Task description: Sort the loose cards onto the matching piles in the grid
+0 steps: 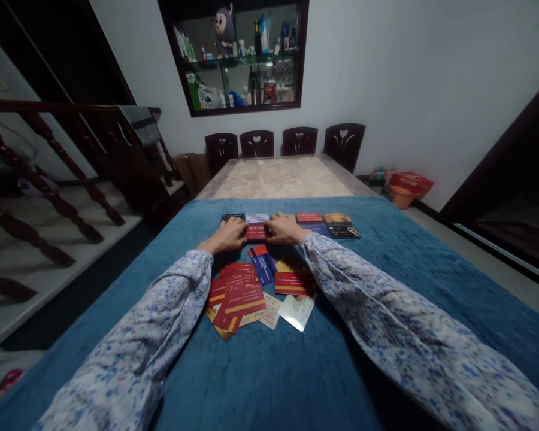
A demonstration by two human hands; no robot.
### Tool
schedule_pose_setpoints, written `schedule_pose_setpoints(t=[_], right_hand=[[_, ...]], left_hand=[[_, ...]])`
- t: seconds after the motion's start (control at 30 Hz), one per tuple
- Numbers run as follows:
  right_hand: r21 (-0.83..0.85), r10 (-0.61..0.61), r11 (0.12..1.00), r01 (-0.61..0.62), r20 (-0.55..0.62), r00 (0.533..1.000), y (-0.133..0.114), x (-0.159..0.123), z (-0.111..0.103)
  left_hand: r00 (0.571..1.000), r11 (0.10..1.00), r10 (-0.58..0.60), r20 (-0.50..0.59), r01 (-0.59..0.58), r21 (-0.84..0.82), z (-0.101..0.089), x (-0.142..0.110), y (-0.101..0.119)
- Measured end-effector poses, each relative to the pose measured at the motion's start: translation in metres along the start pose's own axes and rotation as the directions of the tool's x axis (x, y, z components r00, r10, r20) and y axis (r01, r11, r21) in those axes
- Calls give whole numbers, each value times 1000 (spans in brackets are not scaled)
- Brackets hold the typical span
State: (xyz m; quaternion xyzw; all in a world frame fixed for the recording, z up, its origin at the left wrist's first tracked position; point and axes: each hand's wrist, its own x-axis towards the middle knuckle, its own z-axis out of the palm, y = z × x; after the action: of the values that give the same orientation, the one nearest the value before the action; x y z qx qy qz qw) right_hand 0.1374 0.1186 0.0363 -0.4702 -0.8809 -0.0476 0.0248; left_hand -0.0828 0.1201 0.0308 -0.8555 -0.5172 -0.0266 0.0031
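Note:
My left hand (230, 234) and my right hand (282, 228) reach forward over the table, their fingers closed on the two side edges of a red card (256, 232). That card lies in the nearer of two rows. Behind it in the far row are a dark card (232, 217), a pale silvery card (257, 218), a red card (309, 218) and a gold card (337, 218). Right of my right hand lie a blue card (315, 228) and a black patterned card (344, 231). Between my forearms, loose red cards (240, 299), a blue card (264, 267) and a silver-white card (297, 312) overlap in a pile.
A blue cloth (260, 383) covers the near part of the table, with the bare marble-like top (282, 173) beyond. Several dark chairs (300, 140) stand at the far end. A wooden railing (49, 191) runs on the left; an orange bucket (403, 195) stands right.

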Motion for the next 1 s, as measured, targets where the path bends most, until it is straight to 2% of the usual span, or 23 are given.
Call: schedule_pose_setpoints(t=[0.33,1.0], right_hand=[[-5,17,1000,-17,66,998,5,13,6],[52,-14,999,8,107,994,9,22,9]], left_hand=[[998,1000,-8,67,8,7,7,12,-6],[996,998,21,84,-15,-63,15,22,-24]])
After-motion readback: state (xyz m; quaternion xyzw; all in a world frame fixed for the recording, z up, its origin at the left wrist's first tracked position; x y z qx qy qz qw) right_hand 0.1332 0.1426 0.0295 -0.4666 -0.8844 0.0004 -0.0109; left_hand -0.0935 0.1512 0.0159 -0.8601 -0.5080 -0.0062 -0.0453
